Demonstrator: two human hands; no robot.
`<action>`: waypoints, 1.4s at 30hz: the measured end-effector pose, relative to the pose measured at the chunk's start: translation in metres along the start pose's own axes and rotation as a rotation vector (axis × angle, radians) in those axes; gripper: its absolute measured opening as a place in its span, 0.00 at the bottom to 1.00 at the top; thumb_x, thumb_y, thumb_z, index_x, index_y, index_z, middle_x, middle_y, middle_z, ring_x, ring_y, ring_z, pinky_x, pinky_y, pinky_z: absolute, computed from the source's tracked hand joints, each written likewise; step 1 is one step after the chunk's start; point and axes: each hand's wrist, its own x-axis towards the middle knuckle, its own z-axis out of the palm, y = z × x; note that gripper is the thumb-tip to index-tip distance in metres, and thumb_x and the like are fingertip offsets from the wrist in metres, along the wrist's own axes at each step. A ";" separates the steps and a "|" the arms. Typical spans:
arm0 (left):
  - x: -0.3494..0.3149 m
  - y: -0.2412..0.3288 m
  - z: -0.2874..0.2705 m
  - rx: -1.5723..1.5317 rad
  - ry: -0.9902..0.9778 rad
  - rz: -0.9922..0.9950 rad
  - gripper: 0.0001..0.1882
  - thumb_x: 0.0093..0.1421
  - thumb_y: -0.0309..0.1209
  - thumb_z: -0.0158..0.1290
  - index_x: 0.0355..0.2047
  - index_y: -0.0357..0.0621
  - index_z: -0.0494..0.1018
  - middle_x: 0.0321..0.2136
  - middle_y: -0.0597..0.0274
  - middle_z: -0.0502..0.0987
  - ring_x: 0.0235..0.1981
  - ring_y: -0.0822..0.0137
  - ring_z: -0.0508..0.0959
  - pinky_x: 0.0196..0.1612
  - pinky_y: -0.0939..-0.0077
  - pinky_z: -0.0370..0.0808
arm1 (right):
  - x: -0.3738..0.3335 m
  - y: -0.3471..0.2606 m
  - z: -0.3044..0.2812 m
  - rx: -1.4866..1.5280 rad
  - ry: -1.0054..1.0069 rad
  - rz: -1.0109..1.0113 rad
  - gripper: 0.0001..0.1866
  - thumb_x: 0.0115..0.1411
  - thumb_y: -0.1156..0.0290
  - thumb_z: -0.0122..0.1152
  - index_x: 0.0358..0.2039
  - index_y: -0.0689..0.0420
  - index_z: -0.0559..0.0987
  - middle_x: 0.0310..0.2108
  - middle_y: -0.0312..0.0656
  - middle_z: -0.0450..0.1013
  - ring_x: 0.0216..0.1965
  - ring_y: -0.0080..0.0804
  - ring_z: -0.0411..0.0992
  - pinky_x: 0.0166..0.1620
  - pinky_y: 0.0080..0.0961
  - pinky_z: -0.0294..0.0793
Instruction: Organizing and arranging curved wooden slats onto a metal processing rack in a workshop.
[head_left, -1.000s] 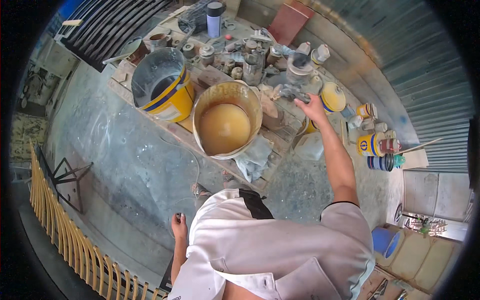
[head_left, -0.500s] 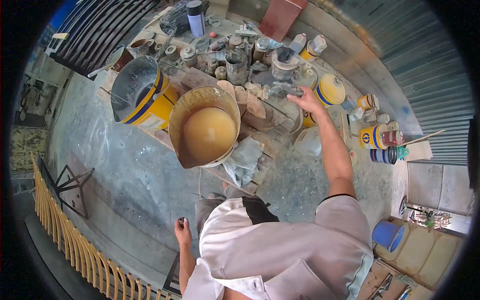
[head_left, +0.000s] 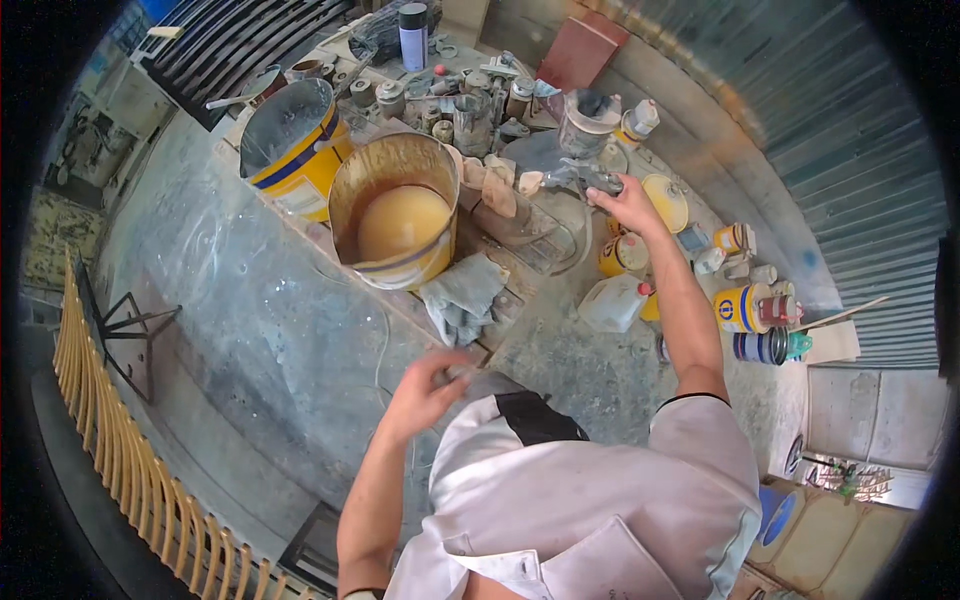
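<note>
My right hand (head_left: 632, 203) reaches over the workbench, its fingers wrapped round a dark grey spray gun (head_left: 590, 178) with a thin hose looping below it. My left hand (head_left: 425, 392) is in front of my body near the bench's near corner. Motion blurs its bent fingers, and I cannot make out anything in them. Ahead of it a grey rag (head_left: 462, 298) hangs over the bench edge. Beside the rag stands an open bucket (head_left: 395, 165) partly filled with a yellowish-tan liquid.
Another yellow bucket (head_left: 298, 170) stands at the bench's left, and dusty cans and jars (head_left: 472, 125) crowd behind. A white jug (head_left: 612, 303) and more paint buckets (head_left: 738, 308) are on the floor to the right. Curved wooden slats (head_left: 130, 450) line the lower left.
My left hand has risen from low at my side toward the bench corner. The right hand still grips the spray gun and has shifted slightly right. The view has tilted a little.
</note>
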 end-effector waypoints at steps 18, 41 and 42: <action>0.265 0.036 0.093 0.462 0.419 0.210 0.21 0.52 0.27 0.56 0.49 0.41 0.73 0.61 0.53 0.64 0.60 0.50 0.68 0.61 0.64 0.66 | 0.013 0.022 -0.038 0.014 -0.162 -0.212 0.18 0.58 0.63 0.68 0.43 0.63 0.79 0.32 0.38 0.80 0.32 0.23 0.75 0.39 0.25 0.75; 0.168 0.055 0.160 -0.622 0.592 -0.140 0.12 0.59 0.28 0.58 0.41 0.38 0.70 0.31 0.67 0.72 0.28 0.75 0.72 0.28 0.83 0.67 | 0.118 0.124 0.030 0.220 -0.343 -0.227 0.24 0.56 0.61 0.70 0.46 0.67 0.77 0.37 0.43 0.79 0.37 0.25 0.74 0.43 0.26 0.74; 0.160 0.047 0.169 -0.649 0.621 -0.139 0.11 0.60 0.27 0.58 0.41 0.39 0.70 0.31 0.67 0.72 0.29 0.75 0.72 0.29 0.83 0.68 | 0.126 0.129 0.028 0.088 -0.439 -0.112 0.23 0.56 0.62 0.71 0.46 0.65 0.77 0.40 0.42 0.78 0.40 0.24 0.74 0.46 0.25 0.73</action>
